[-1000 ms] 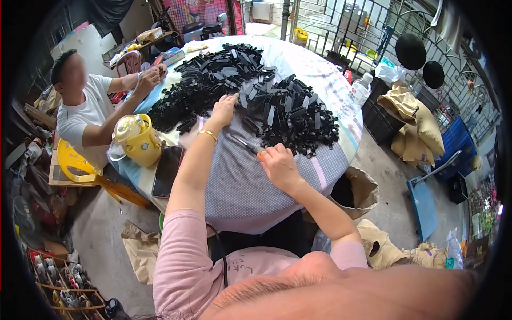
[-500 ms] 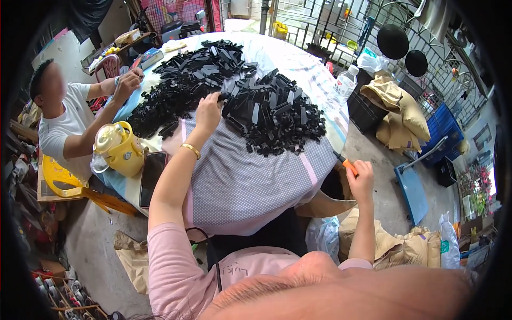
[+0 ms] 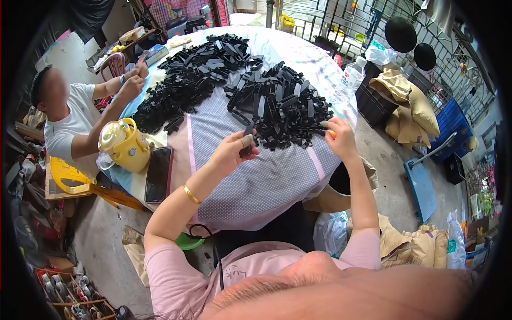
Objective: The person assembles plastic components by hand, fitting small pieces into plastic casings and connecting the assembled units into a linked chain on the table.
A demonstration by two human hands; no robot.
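Note:
My left hand [image 3: 234, 151] is closed on a flat black plastic piece [image 3: 248, 131] at the near left edge of a heap of black pieces [image 3: 277, 106]. At that heap's right edge, my right hand [image 3: 342, 140] grips an orange-handled tool [image 3: 332, 134]; its working end cannot be made out against the pieces. A second, longer heap of black pieces [image 3: 197, 74] spreads over the far left of the round table [image 3: 240, 197], which wears a patterned cloth.
A yellow insulated jug [image 3: 130, 146] and a dark phone [image 3: 159, 175] are at the table's left. A co-worker [image 3: 74, 117] sits beyond them, hands raised. On the right are a clear plastic bottle [image 3: 353, 74], brown sacks [image 3: 413, 106] and a blue platform cart [image 3: 421, 186].
My left hand has drawn back from between the heaps toward me, now holding a black piece. My right hand has moved up and inward with the orange-handled tool, to the heap's edge.

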